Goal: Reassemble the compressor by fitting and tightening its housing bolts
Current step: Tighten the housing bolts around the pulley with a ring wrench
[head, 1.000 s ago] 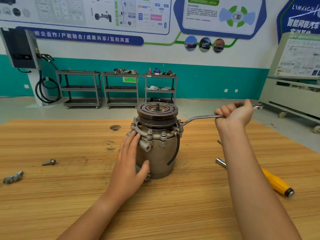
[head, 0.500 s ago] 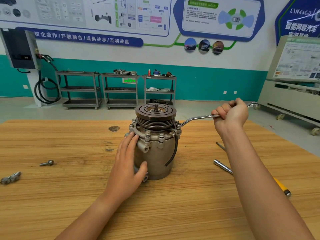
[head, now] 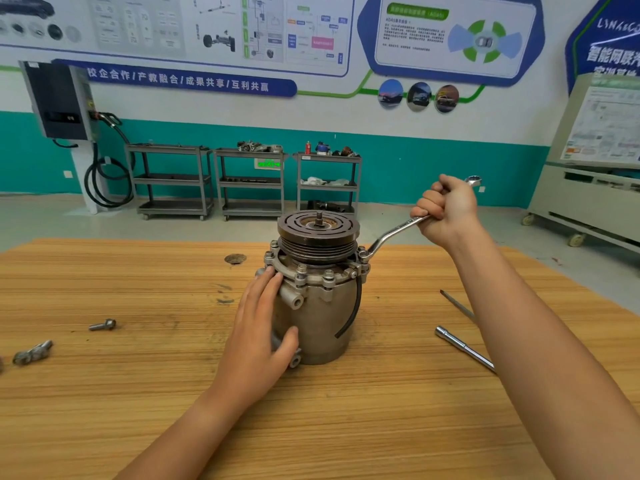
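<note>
A grey metal compressor (head: 322, 317) stands upright in the middle of the wooden table (head: 138, 393), its dark pulley on top and several housing bolts (head: 302, 270) around its flange. My left hand (head: 258, 337) presses flat against the compressor's left side, fingers straight. My right hand (head: 446, 209) grips the handle of an offset ring wrench (head: 391, 235), whose lower end sits on a bolt at the flange's right edge. The wrench's far ring end sticks out past my fist.
A loose bolt (head: 103, 324) and a small metal fitting (head: 33, 352) lie on the table at the left. A socket extension bar (head: 462, 348) and a thin rod (head: 457, 305) lie to the right, partly behind my right arm. Shelf carts stand by the far wall.
My right hand has swung the wrench handle away from me and to the left about the bolt. My left hand stays pressed on the compressor.
</note>
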`<state>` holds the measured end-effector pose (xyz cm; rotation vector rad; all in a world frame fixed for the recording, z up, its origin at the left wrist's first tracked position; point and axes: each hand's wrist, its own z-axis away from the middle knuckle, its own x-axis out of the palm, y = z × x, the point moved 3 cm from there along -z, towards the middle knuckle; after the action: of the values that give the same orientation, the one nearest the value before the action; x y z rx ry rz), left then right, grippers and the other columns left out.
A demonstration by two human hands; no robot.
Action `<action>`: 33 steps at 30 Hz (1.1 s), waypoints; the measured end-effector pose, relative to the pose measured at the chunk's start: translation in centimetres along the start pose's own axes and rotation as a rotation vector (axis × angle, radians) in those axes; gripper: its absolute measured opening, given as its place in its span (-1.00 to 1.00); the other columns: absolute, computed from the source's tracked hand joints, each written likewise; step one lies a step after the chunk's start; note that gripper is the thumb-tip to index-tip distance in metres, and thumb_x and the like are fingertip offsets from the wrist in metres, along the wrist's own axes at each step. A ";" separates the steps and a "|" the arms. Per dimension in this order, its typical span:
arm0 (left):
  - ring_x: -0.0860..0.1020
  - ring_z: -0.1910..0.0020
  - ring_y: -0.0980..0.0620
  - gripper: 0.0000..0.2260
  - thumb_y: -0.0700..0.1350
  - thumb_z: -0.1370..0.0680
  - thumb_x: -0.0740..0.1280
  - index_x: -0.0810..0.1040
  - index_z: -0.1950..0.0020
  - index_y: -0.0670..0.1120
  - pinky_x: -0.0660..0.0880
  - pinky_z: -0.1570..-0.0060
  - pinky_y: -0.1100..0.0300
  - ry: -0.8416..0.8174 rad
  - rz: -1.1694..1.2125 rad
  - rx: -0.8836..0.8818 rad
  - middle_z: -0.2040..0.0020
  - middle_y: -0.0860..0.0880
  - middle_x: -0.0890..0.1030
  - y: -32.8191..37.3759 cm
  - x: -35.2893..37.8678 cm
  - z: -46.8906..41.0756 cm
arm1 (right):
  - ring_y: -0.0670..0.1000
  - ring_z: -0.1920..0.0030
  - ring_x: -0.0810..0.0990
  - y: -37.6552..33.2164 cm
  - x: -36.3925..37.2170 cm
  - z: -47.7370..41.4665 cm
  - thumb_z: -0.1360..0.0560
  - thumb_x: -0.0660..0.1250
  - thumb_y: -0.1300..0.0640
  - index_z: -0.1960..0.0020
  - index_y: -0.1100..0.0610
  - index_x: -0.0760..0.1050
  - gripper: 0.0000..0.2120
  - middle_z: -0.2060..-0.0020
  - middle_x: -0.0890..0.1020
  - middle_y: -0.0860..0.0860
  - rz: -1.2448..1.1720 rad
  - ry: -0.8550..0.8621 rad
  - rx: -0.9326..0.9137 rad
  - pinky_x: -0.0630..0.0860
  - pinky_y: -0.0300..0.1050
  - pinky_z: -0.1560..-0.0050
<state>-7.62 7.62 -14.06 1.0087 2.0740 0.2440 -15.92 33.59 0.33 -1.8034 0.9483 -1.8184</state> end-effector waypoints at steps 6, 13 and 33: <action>-0.11 -0.47 0.31 -0.31 -0.15 -0.51 0.35 -0.04 -0.43 0.17 -0.18 -0.34 0.52 0.001 -0.004 -0.002 -0.43 0.35 -0.09 -0.1 0.0 0.0 | -0.10 0.72 0.07 2.0 -2.3 -0.8 -0.62 0.02 0.12 0.36 0.06 0.14 -0.64 0.70 0.11 -0.08 -0.141 0.106 0.033 0.07 -0.38 0.63; -0.12 -0.44 0.37 -0.30 -0.18 -0.50 0.37 -0.01 -0.44 0.11 -0.17 -0.34 0.53 0.011 -0.011 0.009 -0.43 0.31 -0.06 0.1 0.0 -0.1 | -0.07 0.65 0.11 2.6 -4.9 5.3 -0.61 0.03 0.11 0.35 0.07 0.18 -0.65 0.65 0.14 -0.08 -0.238 0.251 -0.292 0.24 -0.30 0.51; 0.44 -0.13 0.30 -0.43 0.14 -0.41 0.17 0.42 -0.20 -0.29 0.42 -0.03 0.40 0.001 0.159 -0.109 -0.03 -0.02 0.52 0.2 0.1 -0.3 | 0.00 0.55 0.34 14.1 8.0 15.5 -0.49 0.28 0.14 0.53 0.20 0.38 -0.58 0.63 0.40 0.02 1.104 -0.075 -1.488 0.29 -0.09 0.39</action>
<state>-7.78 7.86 -13.85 1.1074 1.9606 0.4343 -3.81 15.54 -5.05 -1.1659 2.8500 -0.1689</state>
